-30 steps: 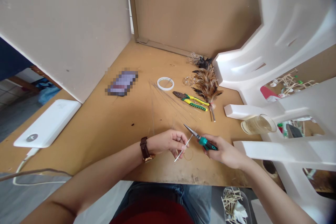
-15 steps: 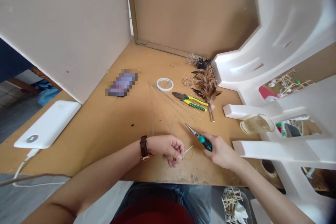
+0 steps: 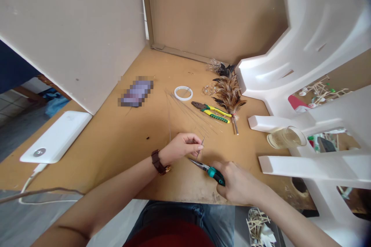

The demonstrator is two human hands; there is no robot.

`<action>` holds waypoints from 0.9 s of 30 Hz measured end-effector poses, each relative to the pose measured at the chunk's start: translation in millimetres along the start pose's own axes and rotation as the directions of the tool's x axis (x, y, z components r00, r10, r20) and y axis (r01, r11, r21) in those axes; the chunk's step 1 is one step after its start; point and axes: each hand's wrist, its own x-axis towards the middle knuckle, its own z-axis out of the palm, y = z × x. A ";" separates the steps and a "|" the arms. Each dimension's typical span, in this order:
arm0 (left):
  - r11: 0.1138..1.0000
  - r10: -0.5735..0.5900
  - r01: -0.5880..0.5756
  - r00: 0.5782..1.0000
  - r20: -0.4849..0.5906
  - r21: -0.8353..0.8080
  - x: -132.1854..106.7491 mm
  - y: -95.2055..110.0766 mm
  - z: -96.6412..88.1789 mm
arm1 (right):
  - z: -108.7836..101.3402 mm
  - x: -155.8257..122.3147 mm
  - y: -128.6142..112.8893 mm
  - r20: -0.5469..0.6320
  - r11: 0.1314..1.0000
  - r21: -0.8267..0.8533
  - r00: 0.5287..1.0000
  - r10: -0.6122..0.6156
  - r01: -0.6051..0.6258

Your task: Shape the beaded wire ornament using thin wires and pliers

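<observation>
My left hand [image 3: 187, 146] pinches a short length of thin wire [image 3: 203, 140] between thumb and fingers, above the front of the wooden table [image 3: 139, 131]. My right hand [image 3: 236, 183] is closed round the teal and black handles of needle-nose pliers [image 3: 213, 173]. The pliers' tips point left and lie just below the left fingers, close to the wire's lower end; whether they touch it I cannot tell. Farther back lie several loose thin wires [image 3: 191, 114], combination pliers [image 3: 213, 112] with yellow and green handles, and a white ring-shaped roll [image 3: 183, 93].
A brown feather bundle [image 3: 228, 90] lies at the back right, near white moulded plastic [image 3: 266, 77] and a glass of pale liquid [image 3: 285, 137]. On the left are a blurred phone [image 3: 136, 92] and a white power bank [image 3: 56, 137] with a cable.
My left hand has moved up with the wire, which now stands more upright. My right hand has brought the needle-nose pliers left and down, their tips near the left fingers.
</observation>
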 end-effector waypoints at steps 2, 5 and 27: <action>1.000 -0.019 0.019 1.000 0.002 0.002 -0.2 -0.8 1.8 | -1.9 0.5 -1.6 0.020 1.000 0.007 1.000 0.004 -0.004; 0.999 -0.048 0.048 0.999 0.003 -0.004 -0.9 0.8 2.4 | -2.1 0.8 -1.8 0.037 1.000 0.019 0.999 -0.002 0.001; 0.950 0.294 -0.270 0.942 -0.160 0.156 -1.1 3.0 -4.9 | 1.6 -15.2 24.4 -0.031 0.998 0.041 0.998 0.053 -0.052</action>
